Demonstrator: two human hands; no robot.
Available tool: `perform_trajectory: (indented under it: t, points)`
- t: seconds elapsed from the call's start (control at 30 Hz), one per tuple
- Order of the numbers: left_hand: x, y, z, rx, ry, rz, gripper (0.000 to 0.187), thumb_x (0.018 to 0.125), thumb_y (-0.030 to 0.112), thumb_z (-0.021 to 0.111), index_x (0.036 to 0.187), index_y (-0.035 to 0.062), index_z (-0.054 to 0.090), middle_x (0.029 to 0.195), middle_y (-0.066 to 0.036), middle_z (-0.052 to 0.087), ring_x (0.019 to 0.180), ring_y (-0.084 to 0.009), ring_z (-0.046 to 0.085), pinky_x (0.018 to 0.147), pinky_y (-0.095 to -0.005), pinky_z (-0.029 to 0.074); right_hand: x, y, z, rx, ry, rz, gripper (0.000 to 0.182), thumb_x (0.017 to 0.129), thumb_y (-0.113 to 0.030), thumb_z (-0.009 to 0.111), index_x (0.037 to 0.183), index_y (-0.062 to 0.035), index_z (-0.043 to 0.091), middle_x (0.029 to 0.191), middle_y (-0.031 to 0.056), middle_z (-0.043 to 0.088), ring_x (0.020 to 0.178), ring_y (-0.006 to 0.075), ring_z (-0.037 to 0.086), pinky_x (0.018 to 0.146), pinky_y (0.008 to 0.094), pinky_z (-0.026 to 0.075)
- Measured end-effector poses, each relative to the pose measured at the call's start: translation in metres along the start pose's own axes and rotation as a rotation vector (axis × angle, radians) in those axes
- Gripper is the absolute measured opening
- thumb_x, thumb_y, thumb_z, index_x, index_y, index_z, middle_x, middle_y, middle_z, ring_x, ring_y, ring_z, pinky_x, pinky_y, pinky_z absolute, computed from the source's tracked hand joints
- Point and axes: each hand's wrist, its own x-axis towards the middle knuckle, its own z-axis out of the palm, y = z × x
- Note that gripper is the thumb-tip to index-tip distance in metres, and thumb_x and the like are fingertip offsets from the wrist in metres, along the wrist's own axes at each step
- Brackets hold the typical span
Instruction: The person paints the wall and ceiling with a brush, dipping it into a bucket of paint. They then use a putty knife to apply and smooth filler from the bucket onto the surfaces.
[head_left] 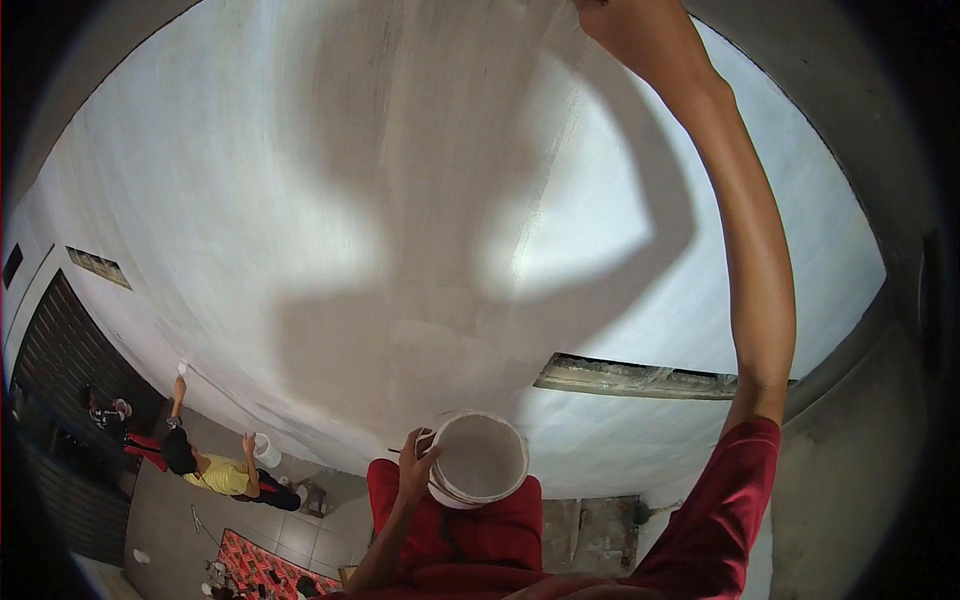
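My left hand (417, 462) is closed on the rim of a white bucket (509, 462), which rests against my red-clothed lap. A small dark tip pokes out beside its fingers. The bucket's inside looks pale grey and its contents are hard to make out. My right arm stretches high up along the wall (400, 240). At the top edge my right hand (632, 25) looks curled, but its fingertips and whatever they grip are cut off by the frame. The wall has streaky whitish and greyish patches, and my shadow falls across it.
Below left, another person in a yellow shirt (222, 474) reaches up to the wall and holds a white pail (266, 451). A further person (120, 425) is by the dark slatted door (75, 350). A patterned red mat (265, 565) lies on the floor. A slotted opening (640, 378) cuts the wall.
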Motion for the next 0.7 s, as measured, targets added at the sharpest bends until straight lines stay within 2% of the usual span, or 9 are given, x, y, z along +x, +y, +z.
perform_trajectory:
  t: [0.07, 0.17, 0.27, 0.37, 0.4, 0.47, 0.53, 0.57, 0.7]
  points:
    - [-0.001, 0.003, 0.001, 0.009, -0.004, -0.006, 0.052, 0.082, 0.011, 0.065, 0.126, -0.0058, 0.042, 0.117, -0.022, 0.058, 0.109, -0.0258, 0.058, 0.091, -0.0336, 0.046, 0.0, 0.002, 0.003, 0.076, -0.021, -0.011, 0.018, 0.077, 0.006, 0.055, 0.089, 0.0052, 0.068, 0.091, 0.0203, 0.067, 0.081, 0.0333, 0.064, 0.073, 0.0386, 0.053]
    - [-0.001, 0.0, 0.0, -0.003, -0.006, 0.006, 0.051, 0.083, 0.011, 0.065, 0.126, -0.0057, 0.042, 0.117, -0.022, 0.058, 0.11, -0.0258, 0.058, 0.091, -0.0332, 0.046, -0.006, 0.005, 0.012, -0.192, -0.001, -0.221, 0.018, 0.078, 0.001, 0.059, 0.093, 0.0034, 0.068, 0.089, 0.0163, 0.069, 0.079, 0.0315, 0.064, 0.074, 0.0381, 0.053]
    - [0.0, -0.001, 0.001, -0.022, -0.006, 0.014, 0.05, 0.084, 0.011, 0.065, 0.126, -0.0057, 0.042, 0.117, -0.022, 0.058, 0.11, -0.0258, 0.057, 0.091, -0.0332, 0.046, -0.011, 0.022, 0.031, -0.264, -0.108, -0.18, 0.018, 0.081, -0.002, 0.06, 0.097, 0.0013, 0.068, 0.092, 0.0148, 0.07, 0.08, 0.0288, 0.065, 0.076, 0.0374, 0.053]
    - [-0.002, 0.002, 0.0, -0.02, -0.002, 0.004, 0.051, 0.084, 0.011, 0.065, 0.126, -0.0056, 0.042, 0.117, -0.022, 0.058, 0.11, -0.0258, 0.057, 0.091, -0.0334, 0.046, -0.047, 0.035, 0.047, -0.207, -0.033, -0.324, 0.022, 0.078, -0.001, 0.057, 0.099, -0.0011, 0.065, 0.097, 0.0095, 0.061, 0.084, 0.0274, 0.063, 0.072, 0.0356, 0.053]
    - [-0.002, 0.001, 0.001, -0.022, 0.002, 0.001, 0.051, 0.084, 0.011, 0.065, 0.126, -0.0056, 0.042, 0.117, -0.022, 0.058, 0.11, -0.0258, 0.057, 0.091, -0.0335, 0.046, -0.06, 0.026, 0.048, -0.195, -0.085, -0.295, 0.014, 0.076, -0.005, 0.061, 0.088, -0.0057, 0.067, 0.09, 0.0041, 0.064, 0.094, 0.025, 0.059, 0.079, 0.035, 0.051]
    - [0.001, -0.003, 0.002, -0.016, 0.013, 0.01, 0.051, 0.084, 0.012, 0.065, 0.126, -0.0054, 0.042, 0.117, -0.022, 0.058, 0.109, -0.0259, 0.058, 0.091, -0.0336, 0.046, -0.095, 0.016, 0.061, -0.097, -0.145, -0.339, 0.007, 0.076, -0.008, 0.062, 0.083, -0.0068, 0.066, 0.094, 0.0052, 0.064, 0.091, 0.0246, 0.059, 0.077, 0.0353, 0.051]
    - [0.003, -0.008, 0.0, -0.01, 0.01, 0.012, 0.051, 0.084, 0.012, 0.065, 0.126, -0.0053, 0.042, 0.117, -0.022, 0.058, 0.109, -0.026, 0.058, 0.091, -0.0336, 0.046, -0.126, -0.001, 0.066, 0.016, -0.35, -0.289, 0.022, 0.075, -0.005, 0.066, 0.097, -0.0019, 0.066, 0.101, 0.0069, 0.065, 0.097, 0.0243, 0.06, 0.076, 0.0351, 0.054]
    - [0.003, -0.006, 0.0, -0.009, 0.004, 0.012, 0.051, 0.084, 0.012, 0.065, 0.126, -0.0052, 0.042, 0.117, -0.022, 0.058, 0.109, -0.026, 0.058, 0.091, -0.0336, 0.046, -0.135, -0.009, 0.065, 0.059, -0.417, -0.271, 0.019, 0.077, -0.005, 0.067, 0.096, -0.0029, 0.067, 0.093, 0.0078, 0.065, 0.091, 0.0234, 0.061, 0.069, 0.0333, 0.053]
    - [-0.001, 0.001, 0.006, -0.013, 0.023, 0.001, 0.051, 0.083, 0.011, 0.064, 0.127, -0.0053, 0.042, 0.118, -0.022, 0.058, 0.108, -0.0259, 0.058, 0.09, -0.0337, 0.046, -0.114, -0.004, 0.046, 0.414, -0.59, 0.003, 0.012, 0.083, -0.008, 0.065, 0.094, -0.0061, 0.066, 0.077, 0.0109, 0.062, 0.07, 0.0211, 0.058, 0.063, 0.0318, 0.048]
